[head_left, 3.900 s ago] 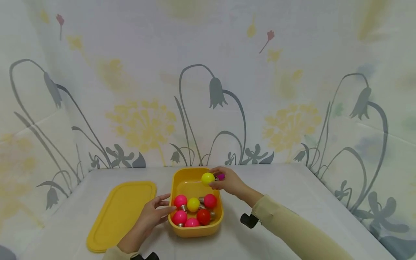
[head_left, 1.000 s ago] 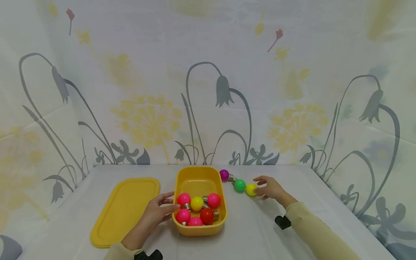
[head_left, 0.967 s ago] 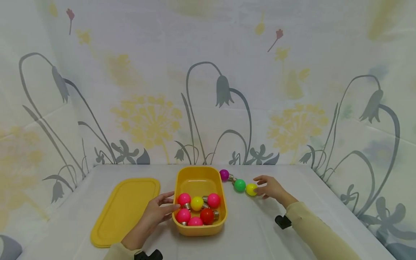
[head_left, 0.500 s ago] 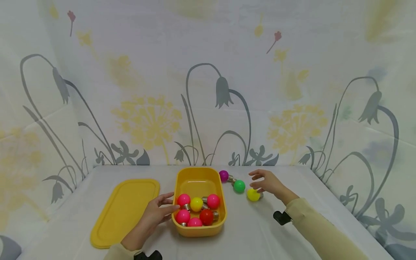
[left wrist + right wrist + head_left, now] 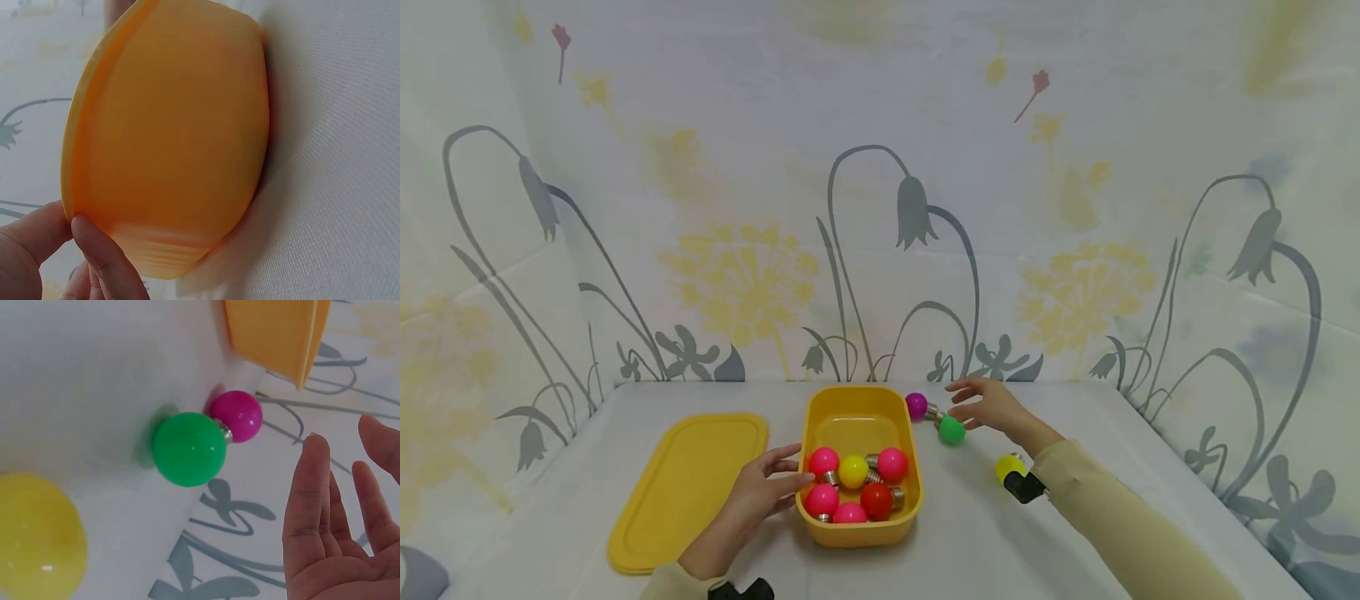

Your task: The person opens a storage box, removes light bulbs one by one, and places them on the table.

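Yellow plastic, smooth and faintly glossy, forms the box I take my bearings from. At its left side I have the left hand pinching the rim between thumb and fingers. To its right, the right hand hangs near the green bulb, fingers loosely spread, holding nothing.

Rolling worries me most: a fingertip clipping the green bulb could knock it into the purple bulb, just off the box's far right corner. Their metal bases are so close that I can't tell whether they touch. The yellow bulb, farther right of the box, sits partly behind my black wrist mount, so a low forearm might send it off unseen. Tugging the rim could tip the box and shift the six round bulbs inside.

These bulbs are shiny globes on ridged silvery bases. Left of the box lies a flat, round-cornered lid; beneath everything, white cloth shows a fine weave.
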The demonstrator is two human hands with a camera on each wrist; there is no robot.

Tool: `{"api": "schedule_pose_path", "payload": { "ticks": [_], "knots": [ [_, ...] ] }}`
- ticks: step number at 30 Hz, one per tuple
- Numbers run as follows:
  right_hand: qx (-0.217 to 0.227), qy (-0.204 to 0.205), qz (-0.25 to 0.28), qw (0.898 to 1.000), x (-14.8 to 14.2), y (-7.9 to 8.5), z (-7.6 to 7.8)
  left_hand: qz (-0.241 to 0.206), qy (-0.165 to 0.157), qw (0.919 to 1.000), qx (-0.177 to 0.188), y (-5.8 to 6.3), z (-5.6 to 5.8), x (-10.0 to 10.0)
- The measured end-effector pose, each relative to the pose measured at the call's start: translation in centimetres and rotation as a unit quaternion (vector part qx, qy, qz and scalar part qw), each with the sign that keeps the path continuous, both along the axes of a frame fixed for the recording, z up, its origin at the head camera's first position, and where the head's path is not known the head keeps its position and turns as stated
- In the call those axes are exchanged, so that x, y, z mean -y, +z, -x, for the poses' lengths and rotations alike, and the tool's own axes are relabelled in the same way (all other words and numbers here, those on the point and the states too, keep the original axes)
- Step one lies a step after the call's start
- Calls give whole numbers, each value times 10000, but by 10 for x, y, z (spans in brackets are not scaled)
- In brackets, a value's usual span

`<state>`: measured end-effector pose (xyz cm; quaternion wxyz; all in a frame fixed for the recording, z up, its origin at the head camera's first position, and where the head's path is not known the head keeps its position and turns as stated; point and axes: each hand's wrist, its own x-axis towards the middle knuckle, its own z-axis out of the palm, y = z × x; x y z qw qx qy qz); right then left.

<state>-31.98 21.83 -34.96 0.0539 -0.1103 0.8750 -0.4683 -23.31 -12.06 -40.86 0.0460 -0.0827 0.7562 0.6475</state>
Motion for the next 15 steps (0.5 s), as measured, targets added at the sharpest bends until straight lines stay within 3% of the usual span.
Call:
{"api": "schedule_pose_path", "payload": {
  "ticks": [15],
  "knots": [
    [196,52,92,9998,55,7,4,-99,-36,9999,-79,-2,0,0]
  ]
}}
